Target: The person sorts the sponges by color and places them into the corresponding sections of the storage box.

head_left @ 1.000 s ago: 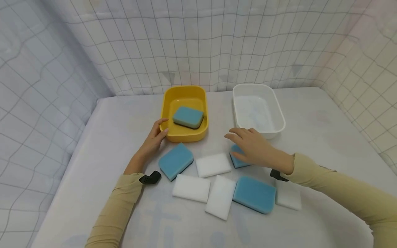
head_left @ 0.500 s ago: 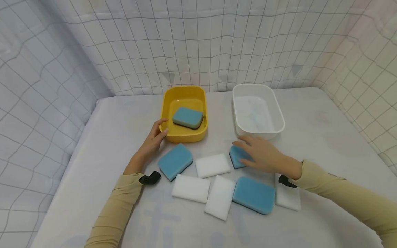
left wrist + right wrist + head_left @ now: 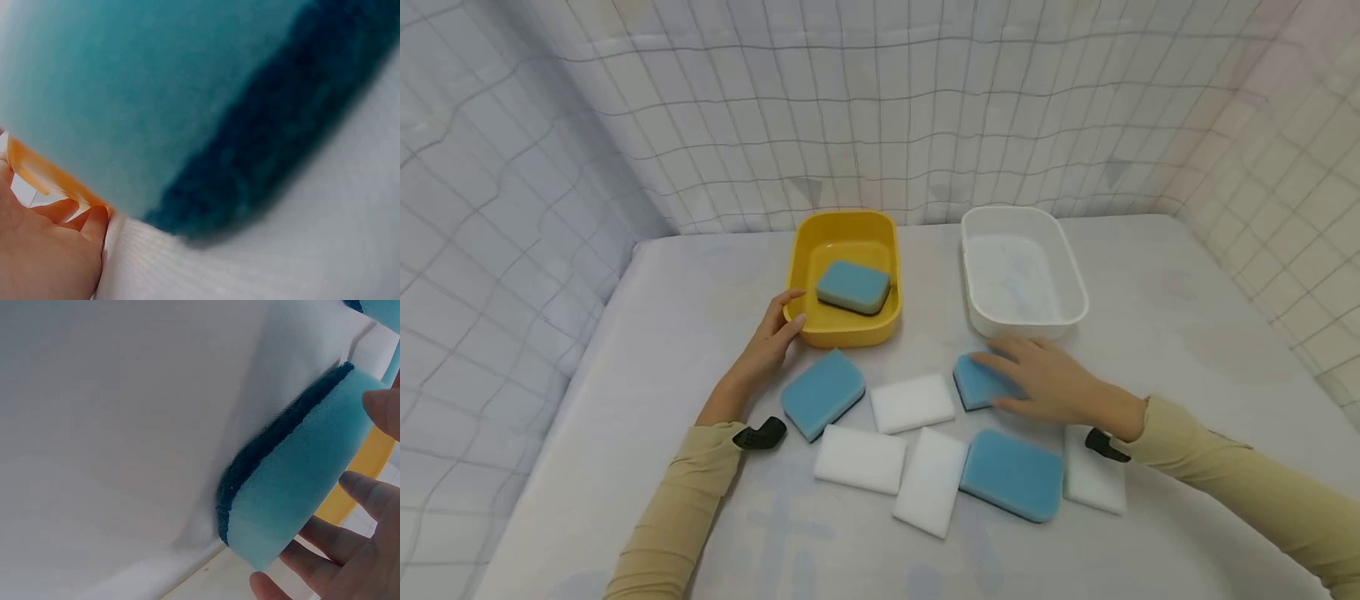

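Note:
My left hand (image 3: 765, 343) holds the near left corner of a yellow plastic tub (image 3: 850, 337), thumb at the rim. A blue scouring sponge (image 3: 853, 287) with a dark underside lies inside that tub. Over another blue sponge (image 3: 973, 387), just in front of the white tub (image 3: 1025, 327), is my right hand (image 3: 1045, 379). In the right wrist view its spread fingers (image 3: 331, 540) lie along the upper face of that sponge (image 3: 300, 462), with the thumb near one end. The sponge rests on the table. A further blue sponge (image 3: 125, 94) fills much of the left wrist view.
Blue sponges (image 3: 823, 393) (image 3: 1012, 475) and several white foam pads (image 3: 913, 403) (image 3: 860, 458) (image 3: 931, 482) lie flat on the table before the tubs. One white pad (image 3: 1093, 475) is partly under the right wrist. A grid-patterned curtain (image 3: 880, 125) hangs behind.
My right hand has moved slightly right and towards me and come down on the blue sponge by the white tub. My left hand stays at the yellow tub.

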`<state>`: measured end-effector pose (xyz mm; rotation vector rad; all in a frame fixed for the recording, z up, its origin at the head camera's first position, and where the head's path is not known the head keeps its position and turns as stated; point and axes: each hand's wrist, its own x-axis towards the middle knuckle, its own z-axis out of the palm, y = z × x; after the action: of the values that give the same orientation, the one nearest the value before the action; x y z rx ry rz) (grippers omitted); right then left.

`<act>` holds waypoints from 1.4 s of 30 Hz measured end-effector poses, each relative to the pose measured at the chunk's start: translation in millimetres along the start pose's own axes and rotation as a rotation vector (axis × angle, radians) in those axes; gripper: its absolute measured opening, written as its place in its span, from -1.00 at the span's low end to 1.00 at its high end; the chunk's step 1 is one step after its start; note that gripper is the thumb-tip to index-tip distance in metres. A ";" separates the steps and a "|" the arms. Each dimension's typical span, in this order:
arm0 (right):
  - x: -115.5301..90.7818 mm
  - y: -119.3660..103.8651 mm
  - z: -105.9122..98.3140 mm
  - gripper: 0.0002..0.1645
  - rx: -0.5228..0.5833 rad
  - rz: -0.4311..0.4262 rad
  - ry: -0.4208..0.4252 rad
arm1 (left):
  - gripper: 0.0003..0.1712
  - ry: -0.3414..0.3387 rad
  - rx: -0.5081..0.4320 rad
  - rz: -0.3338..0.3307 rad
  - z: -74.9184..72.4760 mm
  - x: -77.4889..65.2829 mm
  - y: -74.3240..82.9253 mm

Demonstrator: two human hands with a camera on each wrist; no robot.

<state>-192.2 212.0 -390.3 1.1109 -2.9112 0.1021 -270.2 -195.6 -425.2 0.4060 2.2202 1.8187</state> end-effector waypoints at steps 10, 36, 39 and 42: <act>2.9 3.2 1.2 -0.18 -0.003 -0.063 -0.014 | -0.41 0.008 -0.001 -0.021 -3.4 -4.2 -0.8; -0.7 8.8 -4.9 -0.16 -0.014 -0.126 0.080 | -0.44 -0.005 0.030 0.030 0.6 3.6 0.7; 3.0 8.8 -8.6 -0.14 -0.019 -0.114 0.086 | -0.44 -0.004 0.027 0.034 -0.5 2.3 0.1; 6.3 7.6 -14.0 -0.14 -0.020 -0.096 0.082 | -0.44 -0.001 0.011 0.036 -0.5 1.5 -1.1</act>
<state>-201.9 214.4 -376.5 1.2108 -2.7757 0.1135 -271.9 -195.7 -426.2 0.4512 2.2369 1.8248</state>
